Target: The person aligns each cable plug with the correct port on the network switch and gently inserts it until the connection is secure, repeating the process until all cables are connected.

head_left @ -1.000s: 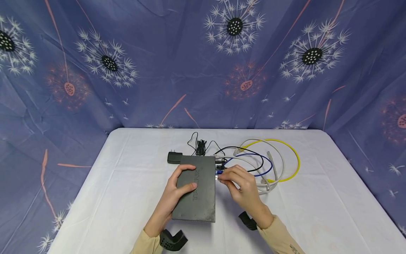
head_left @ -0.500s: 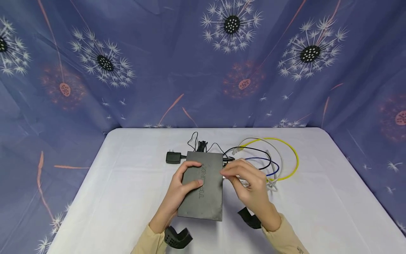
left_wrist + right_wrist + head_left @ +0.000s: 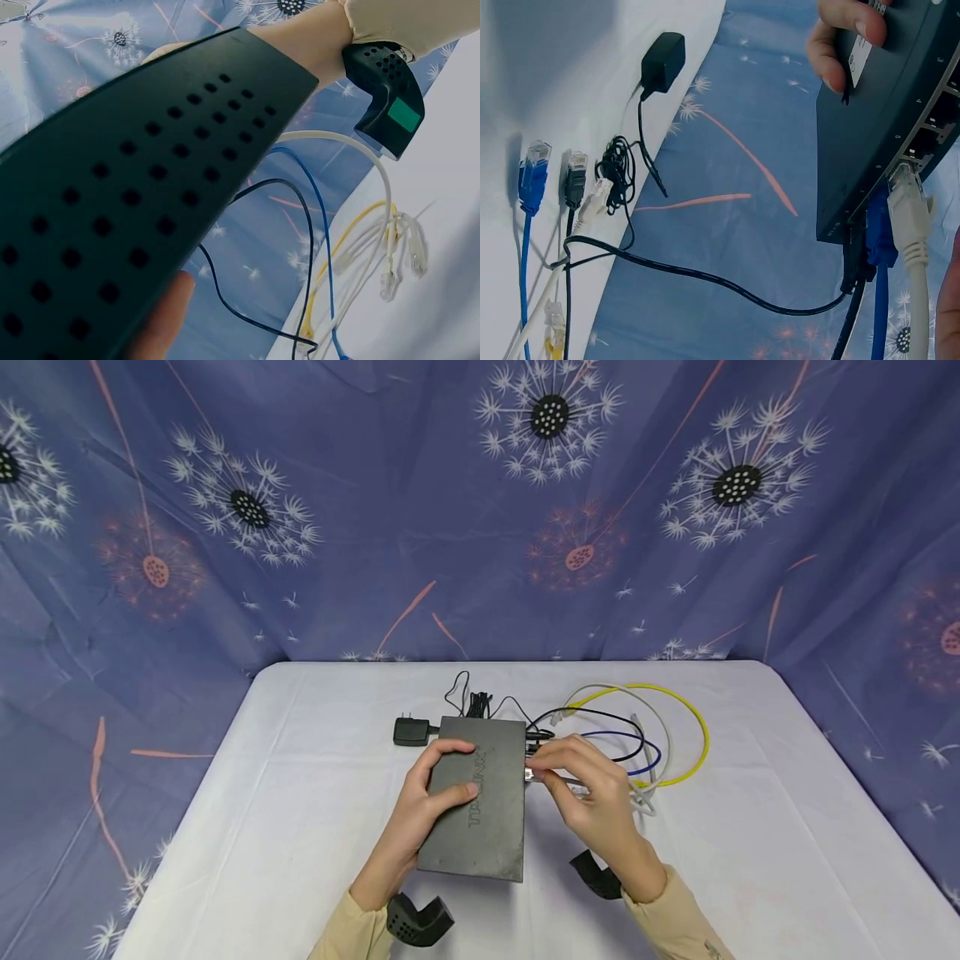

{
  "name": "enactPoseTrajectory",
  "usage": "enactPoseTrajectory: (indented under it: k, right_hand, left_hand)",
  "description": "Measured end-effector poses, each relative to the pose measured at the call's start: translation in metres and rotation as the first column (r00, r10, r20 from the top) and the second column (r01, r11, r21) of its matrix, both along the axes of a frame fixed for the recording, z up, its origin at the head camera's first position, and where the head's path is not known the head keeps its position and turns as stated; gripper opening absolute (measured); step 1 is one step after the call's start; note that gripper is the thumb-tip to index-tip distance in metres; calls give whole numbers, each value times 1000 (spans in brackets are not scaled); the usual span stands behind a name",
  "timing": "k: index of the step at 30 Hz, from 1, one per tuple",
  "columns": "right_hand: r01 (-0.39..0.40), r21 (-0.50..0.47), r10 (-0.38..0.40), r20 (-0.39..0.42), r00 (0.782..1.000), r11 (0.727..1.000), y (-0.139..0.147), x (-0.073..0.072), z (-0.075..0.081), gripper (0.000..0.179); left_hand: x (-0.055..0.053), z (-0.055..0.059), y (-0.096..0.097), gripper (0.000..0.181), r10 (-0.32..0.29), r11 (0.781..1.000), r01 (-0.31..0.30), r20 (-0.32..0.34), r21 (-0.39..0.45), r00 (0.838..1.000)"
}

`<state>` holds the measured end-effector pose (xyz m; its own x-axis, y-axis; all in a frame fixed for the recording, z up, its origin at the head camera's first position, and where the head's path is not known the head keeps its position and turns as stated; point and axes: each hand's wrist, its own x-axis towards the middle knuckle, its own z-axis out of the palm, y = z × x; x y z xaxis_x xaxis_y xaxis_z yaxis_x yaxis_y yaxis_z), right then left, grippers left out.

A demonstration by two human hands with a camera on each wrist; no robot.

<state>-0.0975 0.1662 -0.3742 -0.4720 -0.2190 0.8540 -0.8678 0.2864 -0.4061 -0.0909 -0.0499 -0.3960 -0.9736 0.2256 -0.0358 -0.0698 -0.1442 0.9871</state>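
Observation:
A dark grey TP-LINK network switch (image 3: 480,818) is tilted up above the table in the head view. My left hand (image 3: 416,814) grips its left side, thumb on top; some of its fingers (image 3: 859,22) show underneath in the right wrist view. A white network plug (image 3: 910,217) sits in a port, part of its clear tip showing. Beside it a blue plug (image 3: 881,229) and black plugs are in. My right hand (image 3: 592,797) is at the white plug, fingertips close together; in the right wrist view one finger (image 3: 949,300) shows a gap beside it. Contact is unclear.
A black power adapter (image 3: 411,732) and its bundled cord (image 3: 477,704) lie behind the switch. Right of it, loops of yellow cable (image 3: 703,735), blue and black cables, and white cable ends (image 3: 390,281) spread on the white table (image 3: 315,802).
The switch and both hands moved slightly right during the first half second, then stayed nearly still. The right fingertips have shifted slightly back from the switch, and more of the white plug shows.

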Motion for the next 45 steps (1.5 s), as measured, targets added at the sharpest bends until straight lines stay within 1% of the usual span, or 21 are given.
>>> enactPoseTrajectory:
  k: [2,4,8,12,18,24,28,35,45]
  right_hand:
    - [5,0,-5,-3,1000,1000,0,0,-1,14]
    - [14,2,-14,-4,1000,1000,0,0,-1,4]
    - [22,1,-22,-4,1000,1000,-1,1,-2,12]
    - [26,4,-26,-4,1000,1000,0,1,-3,6]
    - [26,11,-26,-1,1000,1000,0,1,-5,9]
    - [44,22,-44,-5,999,999,1,1,-7,7]
    - [54,38,-54,-6,999,998,3,0,-8,9]
    - [88,80,-89,10,996,993,8,2,-11,19]
    - [123,123,-127,20,992,985,12,3,-16,16]
  left_hand:
    - [0,0,0,43,0,1000,0,-2,4,1000]
    - [0,0,0,43,2,1000,-2,-5,6,1000]
    - [0,0,0,43,10,1000,-10,-14,5,1000]
    - [0,-1,-1,43,16,1000,-16,-23,-3,1000]
    - [-1,-2,-2,43,18,1000,-18,-22,-3,1000]
    - [0,-3,-3,43,26,1000,-26,-3,0,1000]
    - [-1,-3,-4,43,30,1000,-31,-8,-5,1000]
    - [-2,-4,-6,44,32,999,-33,-17,-11,999]
    - [-2,-4,-7,43,37,999,-37,-20,-5,999]
